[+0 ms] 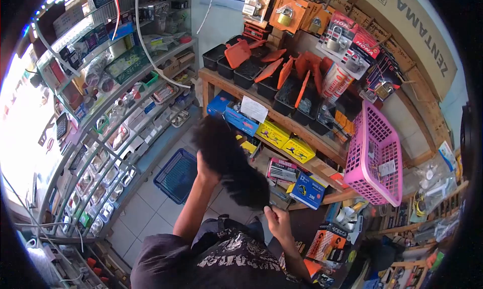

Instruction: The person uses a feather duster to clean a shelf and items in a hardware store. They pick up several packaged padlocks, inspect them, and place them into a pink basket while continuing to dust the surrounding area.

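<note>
A black, fluffy feather duster [234, 170] slants across the middle of the view in front of my body. My right hand [276, 222] is closed around its lower right end, where the handle meets the feathers. Against the upper left part of the feathers is my left hand [207, 169], its thumb side showing and most of its fingers hidden behind the duster. Beyond the duster are a blue box [241, 122] and yellow boxes [274, 134] on a wooden shelf.
A blue plastic basket [176, 175] sits on the tiled floor. Black bins [284, 102] with orange lids line the wooden shelf [251, 101]. A pink basket [375, 153] stands at right, below hanging padlocks [285, 16]. Glass shelving [121, 153] with small goods curves along the left.
</note>
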The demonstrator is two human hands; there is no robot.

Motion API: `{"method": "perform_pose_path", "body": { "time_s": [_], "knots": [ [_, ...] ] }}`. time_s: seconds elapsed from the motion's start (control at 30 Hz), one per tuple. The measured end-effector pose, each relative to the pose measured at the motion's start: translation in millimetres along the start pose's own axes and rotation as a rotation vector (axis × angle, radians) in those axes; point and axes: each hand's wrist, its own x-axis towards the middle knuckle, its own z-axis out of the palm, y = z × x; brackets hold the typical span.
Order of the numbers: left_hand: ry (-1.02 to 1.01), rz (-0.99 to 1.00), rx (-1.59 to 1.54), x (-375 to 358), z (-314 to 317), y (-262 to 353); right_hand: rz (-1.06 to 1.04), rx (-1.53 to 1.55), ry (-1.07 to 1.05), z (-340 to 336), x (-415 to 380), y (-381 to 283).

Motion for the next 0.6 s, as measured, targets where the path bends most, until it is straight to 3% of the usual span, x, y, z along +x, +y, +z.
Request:
{"method": "perform_pose_path", "body": {
  "time_s": [0.07, 0.1, 0.23, 0.33, 0.37, 0.47, 0.5, 0.6],
  "knots": [
    [-0.013, -0.391, -1.236, 4.6, -8.1, 8.5, 0.14, 0.154, 0.03, 4.3, -0.9, 11.6],
    [0.083, -0.447, -1.195, 5.6, -8.2, 7.7, 0.13, 0.111, 0.015, 4.3, -0.5, 1.3],
    [0.036, -0.382, -1.148, 11.7, -4.5, 19.8, 0.081, 0.116, -0.035, 4.7, -6.9, 15.2],
    [0.054, -0.468, -1.104, 5.5, -5.5, 19.3, 0.199, 0.22, -0.039, 4.2, -4.8, 31.0],
    [0.148, -0.576, -0.998, 3.6, 1.4, 21.4, 0.187, 0.164, -0.042, 3.9, 0.9, 7.5],
    [0.159, -0.592, -0.993, -2.7, 6.7, 8.2, 0.126, 0.162, -0.081, 14.8, 3.5, 15.7],
    [-0.051, -0.479, -1.041, 0.4, 5.5, 4.7, 0.11, 0.1, -0.102, 12.0, 4.0, 9.6],
    [-0.046, -0.356, -0.966, 3.9, 2.8, 19.2, 0.203, 0.093, -0.056, 5.8, 4.0, 14.2]
  ]
}}
